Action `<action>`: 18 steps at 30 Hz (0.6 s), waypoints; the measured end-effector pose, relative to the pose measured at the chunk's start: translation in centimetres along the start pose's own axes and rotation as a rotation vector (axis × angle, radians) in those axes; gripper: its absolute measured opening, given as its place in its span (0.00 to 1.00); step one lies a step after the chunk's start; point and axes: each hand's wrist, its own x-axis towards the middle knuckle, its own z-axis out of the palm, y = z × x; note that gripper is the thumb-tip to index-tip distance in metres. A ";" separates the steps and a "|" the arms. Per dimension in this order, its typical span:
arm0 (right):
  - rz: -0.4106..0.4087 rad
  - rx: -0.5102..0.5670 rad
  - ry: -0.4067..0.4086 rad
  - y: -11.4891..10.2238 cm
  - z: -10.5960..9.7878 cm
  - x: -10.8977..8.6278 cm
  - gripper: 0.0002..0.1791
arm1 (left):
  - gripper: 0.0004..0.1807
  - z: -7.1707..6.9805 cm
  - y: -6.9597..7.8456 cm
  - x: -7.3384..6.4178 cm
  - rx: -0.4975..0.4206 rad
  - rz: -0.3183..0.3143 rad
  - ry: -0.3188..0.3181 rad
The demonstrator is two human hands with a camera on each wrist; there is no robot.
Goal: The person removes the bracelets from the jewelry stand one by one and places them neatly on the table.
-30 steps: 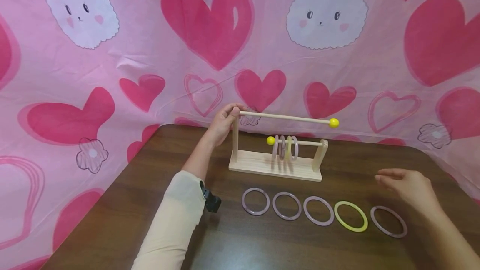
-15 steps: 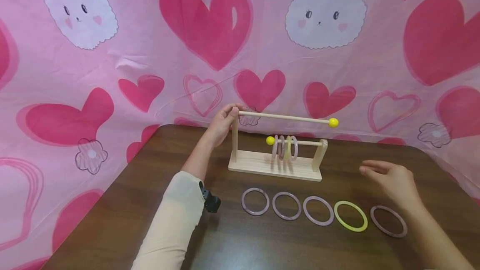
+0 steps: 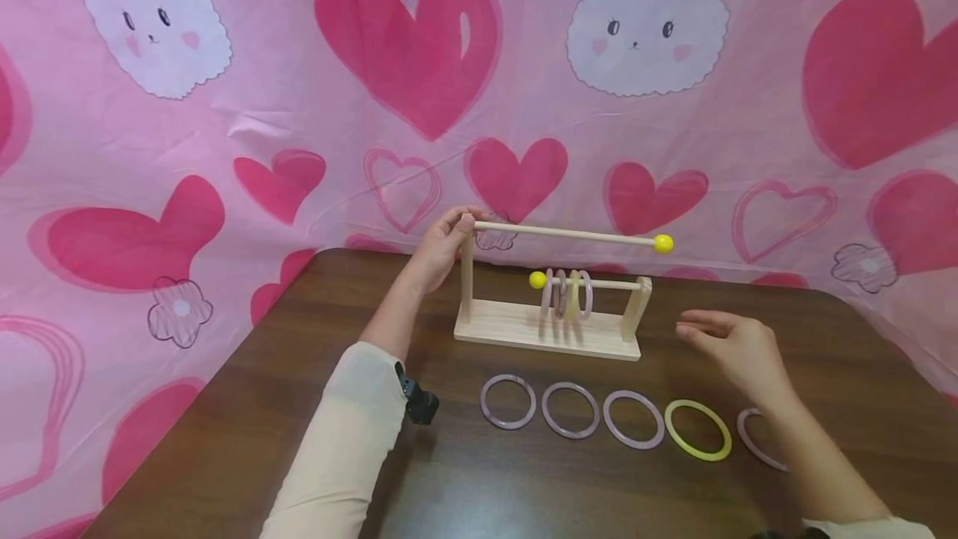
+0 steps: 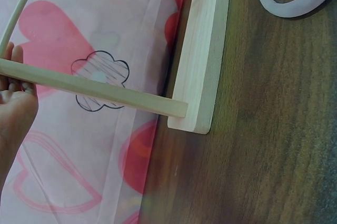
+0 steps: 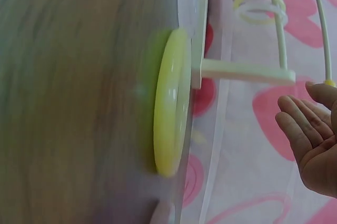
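A wooden stand point(image 3: 546, 338) has a long upper rod point(image 3: 569, 233) and a shorter lower rod point(image 3: 617, 284), each tipped with a yellow ball. My left hand point(image 3: 434, 254) grips the top of its tall left post point(image 4: 105, 91), thumb on the near side. Several rings hang on the lower rod, purple-pink ones point(image 3: 587, 298) and a yellow one. Just right of the stand my right hand point(image 3: 741, 348) hovers, touching nothing, its fingers loosely bent with nothing held; the right wrist view shows the same hand point(image 5: 313, 145) near the upper rod's end.
Several rings lie in a row on the brown table point(image 3: 247, 439) before the stand: purple ones point(image 3: 508, 426) and a yellow ring point(image 3: 707, 459). My right forearm partly covers the rightmost purple ring point(image 3: 743, 432). A pink heart-patterned cloth point(image 3: 299, 106) hangs behind the table.
My right hand has moved left over the table toward the stand, and its forearm now overlaps the rightmost ring. The left hand, stand and rings stay where they were.
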 end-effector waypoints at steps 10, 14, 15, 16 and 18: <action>-0.017 0.062 -0.029 -2.7 2.2 0.7 0.22 | 0.20 0.0 0.0 0.0 -0.027 0.023 0.003; -0.022 0.101 -0.052 -3.6 3.2 1.2 0.20 | 0.18 0.0 0.2 0.0 -0.030 0.024 -0.002; -0.026 0.110 -0.059 -3.9 3.4 1.3 0.20 | 0.17 0.1 0.2 0.0 -0.031 0.024 -0.003; -0.029 0.116 -0.067 -4.1 3.6 1.4 0.19 | 0.16 0.1 0.2 0.0 -0.032 0.025 -0.004; -0.029 0.129 -0.077 -4.6 4.0 1.7 0.19 | 0.14 0.1 0.2 0.0 -0.035 0.025 -0.006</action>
